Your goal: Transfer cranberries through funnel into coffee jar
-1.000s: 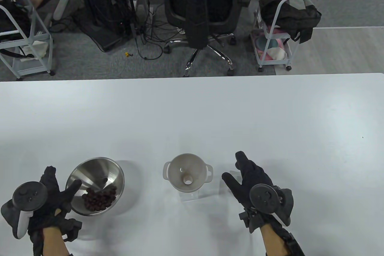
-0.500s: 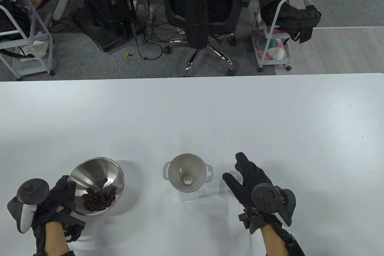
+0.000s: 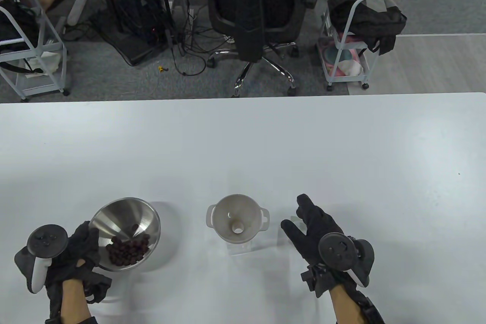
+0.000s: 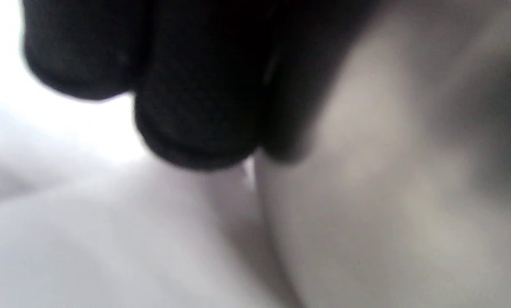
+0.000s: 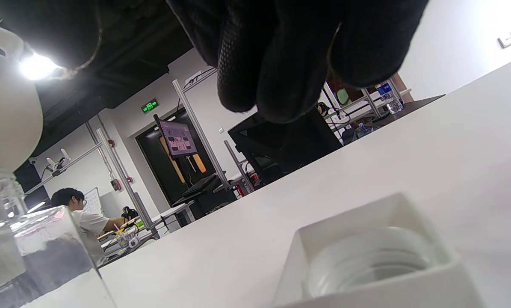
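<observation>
White table (image 3: 243,141) | L hand (image 3: 72,255) grip clamps steel bowl (image 3: 127,221) rim | R hand (image 3: 319,229) fingers apart | round plastic funnel (image 3: 237,221)

The jar (image 3: 243,248) is mostly hidden under the funnel (image 3: 236,222) in the table view; in the right wrist view it (image 5: 28,252) is cut off at the 8 o'clock corner, as is the funnel (image 5: 5,107) at 10 o'clock. The lid (image 3: 295,221) is largely covered by the right hand (image 3: 317,231), and its (image 5: 379,265) lower edge is cropped at 6 o'clock. The left wrist view is wholly blurred: only dark fingers (image 4: 195,85) and a grey surface, perhaps the bowl (image 4: 409,171), can be made out. How the left hand (image 3: 76,255) is set on the bowl (image 3: 127,221) is partly concealed.
</observation>
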### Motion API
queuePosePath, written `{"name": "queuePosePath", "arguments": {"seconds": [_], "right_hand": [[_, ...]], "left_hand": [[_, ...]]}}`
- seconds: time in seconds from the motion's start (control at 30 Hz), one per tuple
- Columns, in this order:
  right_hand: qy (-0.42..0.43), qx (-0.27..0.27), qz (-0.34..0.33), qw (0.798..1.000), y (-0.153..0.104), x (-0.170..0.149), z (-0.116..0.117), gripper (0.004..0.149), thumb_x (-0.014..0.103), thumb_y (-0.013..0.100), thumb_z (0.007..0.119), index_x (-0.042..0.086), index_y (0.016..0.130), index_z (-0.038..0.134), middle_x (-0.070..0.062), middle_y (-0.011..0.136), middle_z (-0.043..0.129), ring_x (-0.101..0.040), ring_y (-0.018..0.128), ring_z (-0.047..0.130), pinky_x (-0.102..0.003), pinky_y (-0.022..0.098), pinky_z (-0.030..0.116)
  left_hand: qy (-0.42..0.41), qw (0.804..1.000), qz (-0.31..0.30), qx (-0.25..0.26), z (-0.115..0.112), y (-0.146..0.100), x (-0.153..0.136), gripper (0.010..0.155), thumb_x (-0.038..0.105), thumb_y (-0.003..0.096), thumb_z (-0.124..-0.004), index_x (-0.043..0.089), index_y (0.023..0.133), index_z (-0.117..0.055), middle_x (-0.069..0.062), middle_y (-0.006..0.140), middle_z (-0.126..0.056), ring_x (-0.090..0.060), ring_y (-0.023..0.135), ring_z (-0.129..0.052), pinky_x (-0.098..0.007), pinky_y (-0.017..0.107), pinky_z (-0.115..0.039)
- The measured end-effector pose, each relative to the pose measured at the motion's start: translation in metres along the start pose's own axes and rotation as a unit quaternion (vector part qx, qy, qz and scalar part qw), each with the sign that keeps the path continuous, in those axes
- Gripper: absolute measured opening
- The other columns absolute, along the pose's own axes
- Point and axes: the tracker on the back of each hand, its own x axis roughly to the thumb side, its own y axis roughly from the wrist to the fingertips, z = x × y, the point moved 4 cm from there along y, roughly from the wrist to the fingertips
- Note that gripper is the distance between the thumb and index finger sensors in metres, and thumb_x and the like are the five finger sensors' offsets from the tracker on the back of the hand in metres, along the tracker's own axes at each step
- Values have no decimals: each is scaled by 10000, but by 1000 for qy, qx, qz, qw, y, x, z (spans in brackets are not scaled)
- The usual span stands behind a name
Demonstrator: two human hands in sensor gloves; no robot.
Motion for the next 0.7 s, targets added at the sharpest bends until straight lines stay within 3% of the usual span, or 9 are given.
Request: {"name": "queuePosePath", "arguments": {"seconds": [0.37, 0.7], "right_hand": [[2, 2, 0, 1000, 0, 0, 0, 774, 714, 570, 691, 193, 1134, 585, -81, 972, 848, -291, 796, 963, -550, 617, 762], [6, 7, 1, 1000, -1, -1, 1, 776, 709, 573, 692, 185, 1135, 587, -90, 972, 848, -299, 796, 961, -555, 615, 760]], "left_hand": [[-10, 1000, -21, 7, -1, -1, 10, 481, 319, 577, -680, 43, 958, -782, -179, 749, -997, -120, 251, -1090, -385, 270, -926], [-19, 998, -46, 47, 7, -11, 36, 454, 304, 584, -690, 53, 948, -791, -191, 750, -995, -119, 252, -1105, -381, 263, -935]]}}
